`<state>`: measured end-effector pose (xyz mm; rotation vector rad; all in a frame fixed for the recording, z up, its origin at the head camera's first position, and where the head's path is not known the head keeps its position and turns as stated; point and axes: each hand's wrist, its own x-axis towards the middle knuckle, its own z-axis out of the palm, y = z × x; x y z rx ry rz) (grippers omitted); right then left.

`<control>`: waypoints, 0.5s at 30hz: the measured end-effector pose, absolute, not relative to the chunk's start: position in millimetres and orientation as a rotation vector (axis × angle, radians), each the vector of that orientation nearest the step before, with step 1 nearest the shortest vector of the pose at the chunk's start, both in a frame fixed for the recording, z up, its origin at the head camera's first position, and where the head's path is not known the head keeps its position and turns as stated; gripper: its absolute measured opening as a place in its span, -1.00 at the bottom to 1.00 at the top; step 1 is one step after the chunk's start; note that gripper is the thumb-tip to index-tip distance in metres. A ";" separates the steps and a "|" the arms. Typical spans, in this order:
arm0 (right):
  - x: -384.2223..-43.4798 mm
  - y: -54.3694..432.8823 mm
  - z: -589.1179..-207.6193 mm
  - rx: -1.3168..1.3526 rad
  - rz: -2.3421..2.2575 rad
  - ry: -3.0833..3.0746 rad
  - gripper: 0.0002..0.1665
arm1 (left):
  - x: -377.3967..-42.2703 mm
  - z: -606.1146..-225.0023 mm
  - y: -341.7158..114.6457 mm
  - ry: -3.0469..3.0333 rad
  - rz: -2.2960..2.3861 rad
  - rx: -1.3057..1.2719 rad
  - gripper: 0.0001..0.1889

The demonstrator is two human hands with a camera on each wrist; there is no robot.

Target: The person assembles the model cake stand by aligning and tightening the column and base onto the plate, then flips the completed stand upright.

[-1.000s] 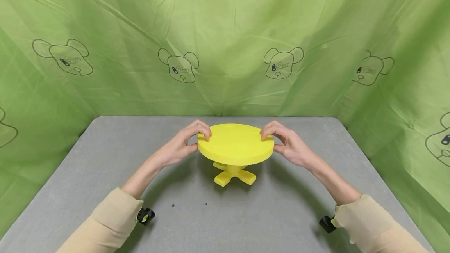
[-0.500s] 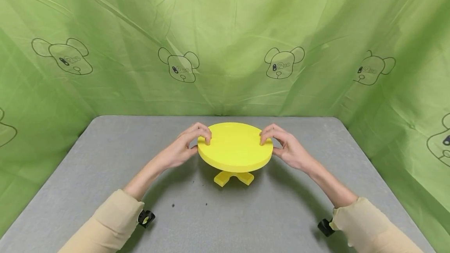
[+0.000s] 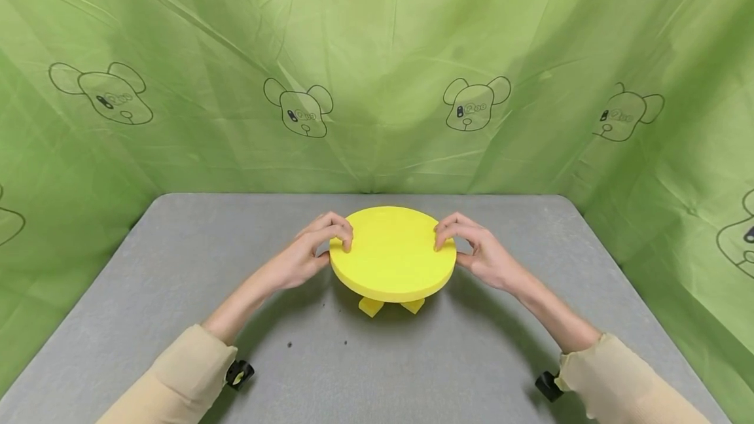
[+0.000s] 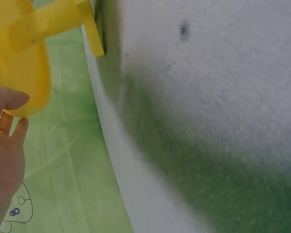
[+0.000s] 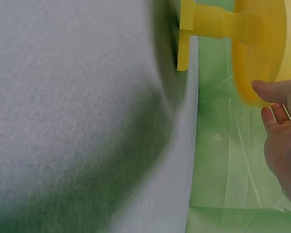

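Note:
A small yellow round table (image 3: 391,255) stands in the middle on a stem with splayed feet. Its disc leans towards me, and two feet (image 3: 370,307) show beneath the near rim. The stem (image 5: 208,21), hidden in the head view, shows in the right wrist view with a thicker part by the feet and a thinner one by the disc. My left hand (image 3: 302,259) pinches the disc's left rim, fingers on top and thumb below. On the opposite rim, my right hand (image 3: 487,259) grips the same way.
The grey tabletop (image 3: 377,378) spreads around the hands, with a few dark specks to the left of centre. Green curtains (image 3: 389,38) with mouse-like drawings enclose the back and sides. A black wrist mount (image 3: 239,375) hangs by the left sleeve.
The disc's near edge has come down, covering the stem and more of the feet. Both hands have lowered slightly with it, keeping their grip. The front feet have stayed about in place.

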<state>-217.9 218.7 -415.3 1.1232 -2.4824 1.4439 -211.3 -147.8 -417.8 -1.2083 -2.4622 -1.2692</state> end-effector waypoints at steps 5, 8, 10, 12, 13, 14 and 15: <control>-216.1 219.4 -414.3 1.138 1.378 -2.485 -0.57 | -209.3 -418.5 -148.5 -2.480 -1.218 -1.193 -0.46; -214.7 220.3 -413.7 1.143 1.367 -2.495 -0.54 | -207.6 -418.4 -149.0 -2.484 -1.173 -1.190 -0.46; -213.8 221.1 -413.5 1.138 1.363 -2.511 -0.49 | -206.3 -418.2 -149.3 -2.489 -1.142 -1.186 -0.47; -212.6 221.6 -413.4 1.135 1.359 -2.521 -0.47 | -204.9 -417.9 -149.7 -2.501 -1.116 -1.176 -0.48; -212.1 221.7 -413.3 1.136 1.353 -2.523 -0.46 | -204.1 -417.7 -149.8 -2.509 -1.101 -1.169 -0.49; -211.6 221.9 -413.5 1.135 1.348 -2.527 -0.45 | -203.2 -417.5 -150.0 -2.521 -1.091 -1.160 -0.50; -211.2 222.3 -413.9 1.137 1.341 -2.528 -0.44 | -202.4 -417.2 -150.1 -2.535 -1.081 -1.150 -0.49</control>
